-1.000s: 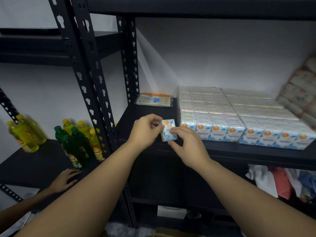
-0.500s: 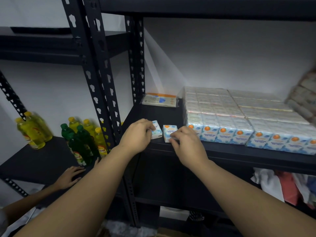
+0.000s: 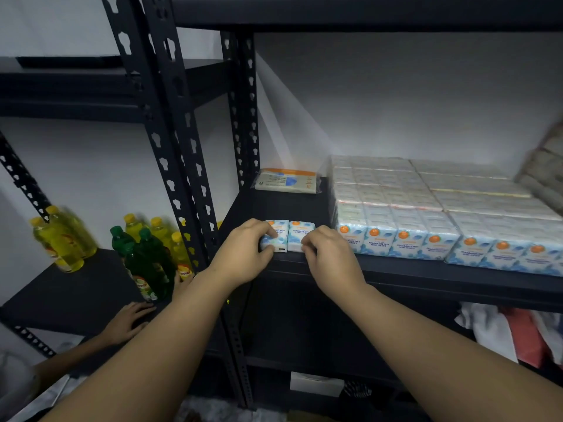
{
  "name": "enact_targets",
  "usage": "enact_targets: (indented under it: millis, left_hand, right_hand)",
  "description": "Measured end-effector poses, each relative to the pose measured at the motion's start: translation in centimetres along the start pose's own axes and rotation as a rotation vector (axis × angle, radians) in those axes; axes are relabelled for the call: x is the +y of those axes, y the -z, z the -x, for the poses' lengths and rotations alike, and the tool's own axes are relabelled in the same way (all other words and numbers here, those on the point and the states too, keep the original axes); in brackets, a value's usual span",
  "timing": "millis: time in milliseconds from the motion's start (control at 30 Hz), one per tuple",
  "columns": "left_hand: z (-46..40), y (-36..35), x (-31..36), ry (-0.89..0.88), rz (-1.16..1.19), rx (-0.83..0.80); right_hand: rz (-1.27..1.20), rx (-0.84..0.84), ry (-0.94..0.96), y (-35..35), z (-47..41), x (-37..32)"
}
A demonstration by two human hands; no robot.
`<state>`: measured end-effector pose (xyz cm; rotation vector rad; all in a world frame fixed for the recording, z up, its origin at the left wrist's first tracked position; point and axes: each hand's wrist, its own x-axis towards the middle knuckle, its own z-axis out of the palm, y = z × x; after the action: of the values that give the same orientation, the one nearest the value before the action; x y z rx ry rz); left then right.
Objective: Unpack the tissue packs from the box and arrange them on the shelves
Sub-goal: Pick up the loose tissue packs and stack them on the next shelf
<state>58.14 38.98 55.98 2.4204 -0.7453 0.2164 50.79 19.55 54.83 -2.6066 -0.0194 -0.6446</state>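
Head view: two small white-and-blue plastic-wrapped tissue packs stand side by side, touching, at the front edge of the black metal shelf [image 3: 396, 269], just left of the large block of matching wrapped tissue packs [image 3: 426, 214].
Left pack: the left tissue pack [image 3: 275, 236] is gripped by the left hand [image 3: 243, 257], fingers curled over its top and front.
Right pack: the right tissue pack [image 3: 300, 236] is pinched at its lower front by the right hand [image 3: 330, 257], fingers bent round it.
Handling: likely very light, soft and squashy, with slick film; a firm squeeze would dent them.
Where to hold: best by the two short ends, nudging from the front to line up with the block.
Behind: a flat orange-edged wrapped packet [image 3: 288, 181] lies at the back, left of the block.
Box: not visible.
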Motion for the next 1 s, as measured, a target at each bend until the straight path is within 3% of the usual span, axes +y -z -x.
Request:
enact_targets:
  millis: [367,633,1000]
  left_hand:
    - [-0.5,-0.9,0.0,0.010,-0.005,0.026]
    - [-0.1,-3.0,1.9,-0.194,-0.141,0.130]
    - [-2.7,-3.5,1.3,-0.103,-0.224,0.138]
  right_hand:
    - [-0.057,0.037,0.097,0.0,0.8,1.9]
    - [-0.064,0.086,0.125,2.0,3.6,4.4]
    - [-0.042,0.113,0.077,2.4,5.3,7.2]
